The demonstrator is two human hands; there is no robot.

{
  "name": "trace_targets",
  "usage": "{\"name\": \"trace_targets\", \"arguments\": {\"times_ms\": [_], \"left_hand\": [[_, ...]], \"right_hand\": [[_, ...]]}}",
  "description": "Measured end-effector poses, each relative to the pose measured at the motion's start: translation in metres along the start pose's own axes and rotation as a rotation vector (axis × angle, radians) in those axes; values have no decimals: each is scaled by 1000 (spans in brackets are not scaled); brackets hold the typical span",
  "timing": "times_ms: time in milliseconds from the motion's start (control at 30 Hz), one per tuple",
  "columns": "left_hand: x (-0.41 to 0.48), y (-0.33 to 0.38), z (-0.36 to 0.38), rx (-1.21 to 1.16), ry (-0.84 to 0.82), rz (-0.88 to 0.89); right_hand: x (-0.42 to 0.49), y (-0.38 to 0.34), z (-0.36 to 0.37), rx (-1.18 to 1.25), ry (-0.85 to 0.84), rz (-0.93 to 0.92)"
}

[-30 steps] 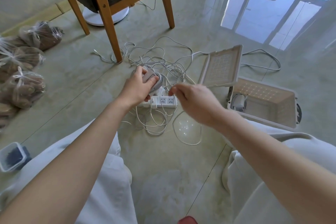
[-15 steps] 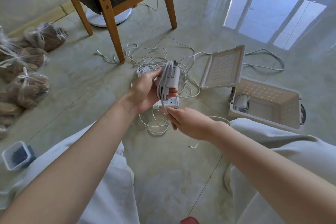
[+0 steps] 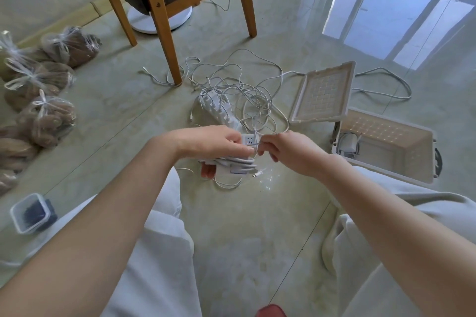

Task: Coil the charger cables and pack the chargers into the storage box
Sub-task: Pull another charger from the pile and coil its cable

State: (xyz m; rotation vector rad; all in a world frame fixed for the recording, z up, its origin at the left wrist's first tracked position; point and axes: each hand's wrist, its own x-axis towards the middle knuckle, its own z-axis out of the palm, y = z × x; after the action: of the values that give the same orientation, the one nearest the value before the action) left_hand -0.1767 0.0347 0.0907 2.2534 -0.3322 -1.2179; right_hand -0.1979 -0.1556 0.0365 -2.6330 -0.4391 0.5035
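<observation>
My left hand (image 3: 211, 143) grips a white charger (image 3: 238, 165) with its cable wound around it in several turns. My right hand (image 3: 286, 148) pinches the loose end of that cable just to the right of the charger, above the floor. Its small plug (image 3: 257, 175) dangles below. A white power strip (image 3: 219, 110) lies on the floor behind my hands amid a tangle of white cables (image 3: 247, 90). The beige storage box (image 3: 422, 177) sits open at the right with its lid (image 3: 324, 92) raised. One coiled charger (image 3: 347, 145) lies in its left corner.
A wooden chair (image 3: 164, 23) stands behind the cable pile, one leg touching it. Several tied plastic bags (image 3: 46, 116) lie along the left. A small clear container (image 3: 31, 212) sits by my left knee. My white-trousered legs frame the bare floor in front.
My left hand has lowered and turned the charger from upright to flat. My right hand moved up and right, pulling the cable end across. More cable is wound on the charger.
</observation>
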Motion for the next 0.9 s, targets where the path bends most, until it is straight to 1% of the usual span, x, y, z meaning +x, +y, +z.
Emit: {"name": "trace_targets", "arguments": {"times_ms": [100,167,233,267,333,400,500,600,667,700,800,900], "left_hand": [[5,-10,-2,211,188,-82],[11,-13,-4,215,314,-75],[15,-16,-5,112,416,-57],[16,-17,-5,100,464,-57],[18,-21,-6,214,547,-89],[20,-24,-8,320,625,-126],[29,-25,-7,277,651,-129],[36,-22,-1,214,641,-90],[38,-20,0,79,647,-47],[39,-18,0,-39,646,-20],[39,-8,2,-517,566,83],[35,5,6,-893,475,156]], "right_hand": [[4,1,3,-80,75,-17],[4,-1,5,-79,100,-14],[4,-3,6,-63,91,23],[4,-5,5,-71,88,35],[4,-12,4,-89,91,29],[1,-25,6,-89,101,-21],[-7,-45,18,-26,102,-85],[-16,-56,28,23,79,-75],[-21,-60,32,44,82,-70],[-23,-62,33,46,90,-72],[-30,-67,35,64,79,-73],[-34,-67,39,81,58,-118]]}}
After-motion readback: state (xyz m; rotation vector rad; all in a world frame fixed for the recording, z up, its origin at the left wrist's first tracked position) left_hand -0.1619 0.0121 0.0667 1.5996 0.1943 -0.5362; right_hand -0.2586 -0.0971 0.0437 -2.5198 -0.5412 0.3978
